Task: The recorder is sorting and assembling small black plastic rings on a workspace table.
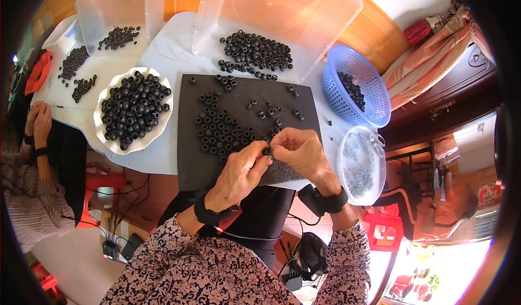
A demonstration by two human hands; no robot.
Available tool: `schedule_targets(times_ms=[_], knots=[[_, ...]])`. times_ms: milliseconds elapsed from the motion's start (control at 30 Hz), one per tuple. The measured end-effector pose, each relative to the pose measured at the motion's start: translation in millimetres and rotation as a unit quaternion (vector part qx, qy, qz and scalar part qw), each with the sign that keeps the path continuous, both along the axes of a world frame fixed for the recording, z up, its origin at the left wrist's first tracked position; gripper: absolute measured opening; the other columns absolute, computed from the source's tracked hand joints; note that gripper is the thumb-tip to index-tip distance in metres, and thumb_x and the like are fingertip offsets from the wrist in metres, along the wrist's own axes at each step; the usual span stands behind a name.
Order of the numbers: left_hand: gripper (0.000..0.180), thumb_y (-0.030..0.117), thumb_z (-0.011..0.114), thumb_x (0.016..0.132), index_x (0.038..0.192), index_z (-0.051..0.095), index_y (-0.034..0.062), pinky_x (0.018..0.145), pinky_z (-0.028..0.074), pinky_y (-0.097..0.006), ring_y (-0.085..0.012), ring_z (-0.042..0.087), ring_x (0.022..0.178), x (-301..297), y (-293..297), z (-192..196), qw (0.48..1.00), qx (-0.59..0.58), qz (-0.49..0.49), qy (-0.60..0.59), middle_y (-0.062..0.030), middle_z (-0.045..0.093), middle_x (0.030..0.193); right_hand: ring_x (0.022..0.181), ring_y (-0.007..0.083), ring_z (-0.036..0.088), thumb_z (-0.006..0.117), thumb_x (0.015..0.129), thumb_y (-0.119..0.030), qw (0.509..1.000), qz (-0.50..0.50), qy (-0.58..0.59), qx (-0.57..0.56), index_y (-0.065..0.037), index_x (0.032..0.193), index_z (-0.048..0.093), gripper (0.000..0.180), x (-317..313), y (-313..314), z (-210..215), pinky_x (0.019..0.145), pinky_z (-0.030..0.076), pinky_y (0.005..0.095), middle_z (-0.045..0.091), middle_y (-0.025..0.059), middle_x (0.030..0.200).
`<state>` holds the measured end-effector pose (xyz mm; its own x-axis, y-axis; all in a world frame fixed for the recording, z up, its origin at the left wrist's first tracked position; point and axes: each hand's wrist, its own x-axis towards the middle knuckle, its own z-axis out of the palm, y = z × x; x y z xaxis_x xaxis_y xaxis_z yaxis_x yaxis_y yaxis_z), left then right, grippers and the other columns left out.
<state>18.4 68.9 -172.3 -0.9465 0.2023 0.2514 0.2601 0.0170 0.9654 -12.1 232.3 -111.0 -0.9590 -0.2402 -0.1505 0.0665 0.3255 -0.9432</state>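
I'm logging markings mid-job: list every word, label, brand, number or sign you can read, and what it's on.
None can be read.
Red wall poster: any marks too small and blurred.
Black bead at the left hand: too small to tell.
Black mat, blue basket, white dish: no lettering visible.

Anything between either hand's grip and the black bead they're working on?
Nothing visible. The bead sits at the left hand's fingertips, with the right hand's fingertips right beside it. Loose beads lie on the mat nearby, none visibly in between.
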Motion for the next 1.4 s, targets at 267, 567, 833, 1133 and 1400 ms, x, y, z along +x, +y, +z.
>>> schedule_targets(times_ms=[267, 567, 833, 1133, 1400], knots=[[0.016, 0.000, 0.058, 0.091, 0.107, 0.056, -0.0031, 0.061, 0.049, -0.031, -0.0208, 0.062, 0.065, 0, 0, 2, 1.000, -0.019, 0.004, 0.022, -0.0140, 0.062, 0.078, 0.066, 0.0086, 0.065, 0.065, 0.079, -0.004, 0.997, 0.000, 0.057, 0.053, 0.002, 0.083, 0.066, 0.007, 5, -3, 0, 0.063, 0.052, 0.0240, 0.067, 0.0060, 0.069], [0.020, -0.003, 0.057, 0.090, 0.110, 0.056, -0.0014, 0.060, 0.049, -0.029, -0.0159, 0.062, 0.065, 1, -1, -1, 0.999, -0.014, -0.016, 0.029, -0.0122, 0.063, 0.078, 0.069, 0.0092, 0.066, 0.065, 0.080, -0.003, 0.999, -0.032, 0.008, 0.001, 0.003, 0.084, 0.066, 0.007, 14, 6, -13, 0.065, 0.053, 0.0240, 0.068, 0.0053, 0.072], [0.017, -0.002, 0.054, 0.092, 0.109, 0.056, -0.0015, 0.060, 0.050, -0.028, -0.0155, 0.067, 0.070, -1, -2, 0, 0.998, -0.014, -0.039, 0.037, -0.0126, 0.069, 0.084, 0.074, 0.0116, 0.069, 0.064, 0.083, -0.001, 0.996, -0.058, 0.039, -0.059, 0.002, 0.093, 0.068, 0.012, 23, 4, -19, 0.067, 0.054, 0.0237, 0.070, 0.0075, 0.080], [0.015, -0.002, 0.054, 0.092, 0.108, 0.056, -0.0014, 0.059, 0.050, -0.027, -0.0181, 0.068, 0.069, 0, -4, 5, 0.998, -0.055, -0.032, 0.027, -0.0142, 0.070, 0.083, 0.070, 0.0088, 0.068, 0.069, 0.079, -0.003, 0.996, -0.017, 0.084, 0.036, 0.000, 0.087, 0.070, 0.009, 22, 6, -6, 0.066, 0.054, 0.0246, 0.071, 0.0061, 0.077], [0.018, 0.002, 0.055, 0.093, 0.111, 0.056, -0.0020, 0.057, 0.044, -0.027, -0.0116, 0.053, 0.060, 0, -2, 5, 0.997, -0.061, -0.037, 0.038, -0.0079, 0.061, 0.071, 0.081, 0.0109, 0.068, 0.063, 0.087, 0.002, 0.999, -0.001, -0.022, -0.032, 0.004, 0.092, 0.065, 0.006, 17, 14, -19, 0.075, 0.055, 0.0235, 0.068, 0.0053, 0.084]])
